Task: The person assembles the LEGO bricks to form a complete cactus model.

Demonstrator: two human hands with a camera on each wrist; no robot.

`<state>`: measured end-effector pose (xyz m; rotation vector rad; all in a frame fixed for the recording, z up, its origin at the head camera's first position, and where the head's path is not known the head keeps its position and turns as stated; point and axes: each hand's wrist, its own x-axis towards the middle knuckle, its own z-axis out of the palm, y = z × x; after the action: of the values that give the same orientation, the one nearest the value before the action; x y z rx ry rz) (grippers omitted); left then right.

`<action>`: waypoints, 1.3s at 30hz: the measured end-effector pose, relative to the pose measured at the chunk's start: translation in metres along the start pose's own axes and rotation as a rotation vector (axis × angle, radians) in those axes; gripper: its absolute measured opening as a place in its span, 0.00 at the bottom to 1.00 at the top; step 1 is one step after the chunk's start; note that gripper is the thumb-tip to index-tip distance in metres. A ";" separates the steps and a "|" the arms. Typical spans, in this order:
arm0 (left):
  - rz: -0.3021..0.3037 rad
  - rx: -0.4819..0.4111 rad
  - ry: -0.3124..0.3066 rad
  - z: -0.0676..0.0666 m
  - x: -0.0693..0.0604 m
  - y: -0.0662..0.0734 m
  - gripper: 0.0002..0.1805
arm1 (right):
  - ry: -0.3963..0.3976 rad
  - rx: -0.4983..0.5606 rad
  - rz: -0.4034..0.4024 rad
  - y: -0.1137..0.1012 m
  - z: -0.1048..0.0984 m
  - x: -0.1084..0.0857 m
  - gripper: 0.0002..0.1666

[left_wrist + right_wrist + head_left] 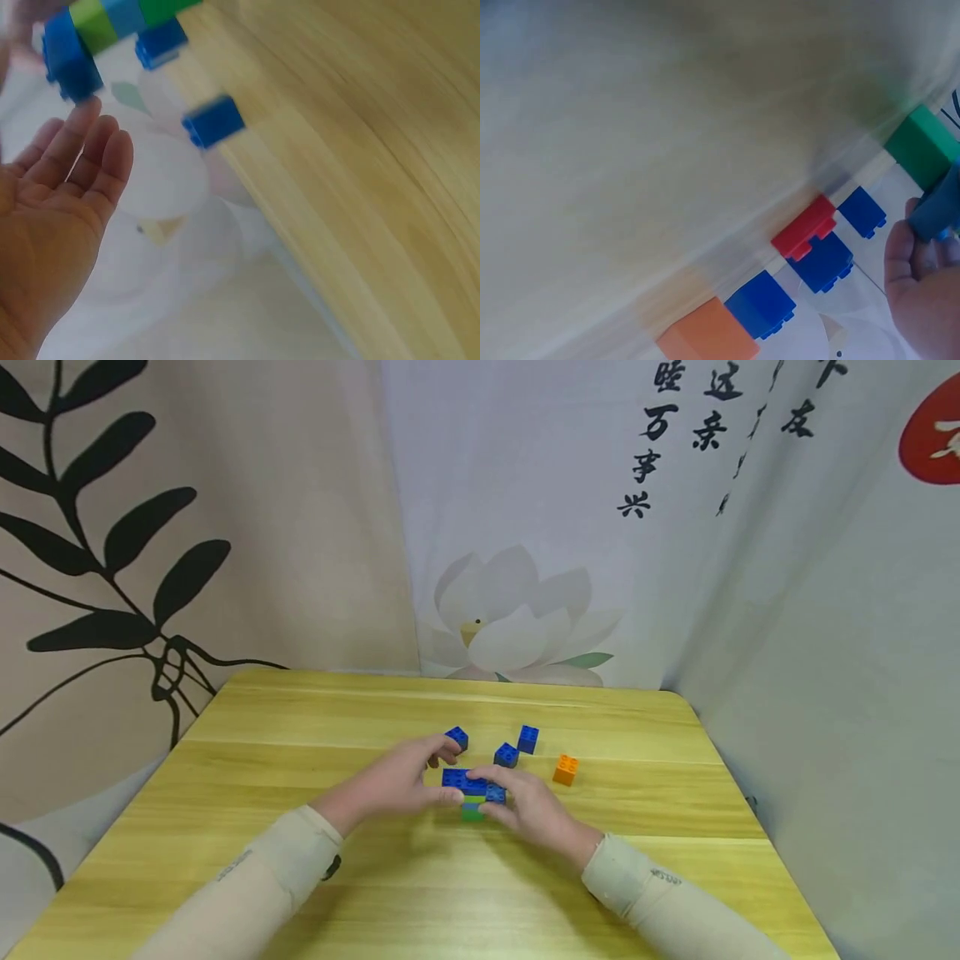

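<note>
A stack of toy building bricks stands on the table, with a green brick [472, 812] at the bottom, light blue and lime green ones above, and a long dark blue brick [453, 778] on top. From the right, my right hand [536, 810] pinches a blue brick [495, 793] against the stack; in the right wrist view this hand [930, 277] is partly cut off. My left hand [412, 777] is at the stack's left side. Its fingers look loosely extended in the left wrist view, fingertips close to the top blue brick [71, 56]; contact there is unclear.
Behind the stack lie loose blue bricks [528, 739], and an orange brick [566, 770] sits to the right. A red brick [804, 227] shows only in the right wrist view, against a blue one. The wooden table [300, 718] meets printed curtains at its back.
</note>
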<state>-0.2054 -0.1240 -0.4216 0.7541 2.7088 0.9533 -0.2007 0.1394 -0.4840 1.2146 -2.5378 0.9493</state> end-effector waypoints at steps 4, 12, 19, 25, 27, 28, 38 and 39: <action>-0.062 0.007 0.072 -0.009 0.004 -0.019 0.31 | -0.039 0.006 0.019 0.002 -0.002 0.001 0.34; -0.232 0.054 0.131 -0.010 0.023 -0.052 0.29 | -0.082 0.025 0.074 0.003 -0.004 0.002 0.34; -0.192 0.127 0.137 -0.003 0.047 -0.061 0.32 | -0.067 0.021 0.069 0.005 -0.002 0.003 0.35; -0.166 0.204 0.151 0.011 0.066 -0.058 0.33 | -0.071 0.026 0.097 0.005 -0.003 0.002 0.36; -0.183 0.192 0.155 0.017 0.072 -0.058 0.34 | -0.066 0.026 0.093 0.006 -0.003 0.001 0.35; -0.192 0.185 0.155 0.020 0.075 -0.058 0.34 | -0.062 0.025 0.086 0.006 -0.003 0.001 0.36; -0.184 0.238 0.171 0.034 0.090 -0.059 0.33 | -0.039 0.027 0.051 0.005 0.001 0.001 0.35; -0.178 0.243 0.177 0.034 0.091 -0.058 0.32 | -0.035 0.022 0.044 0.005 0.002 0.001 0.35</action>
<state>-0.2959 -0.0980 -0.4839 0.4740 3.0235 0.6890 -0.2054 0.1401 -0.4871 1.1964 -2.5977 0.9761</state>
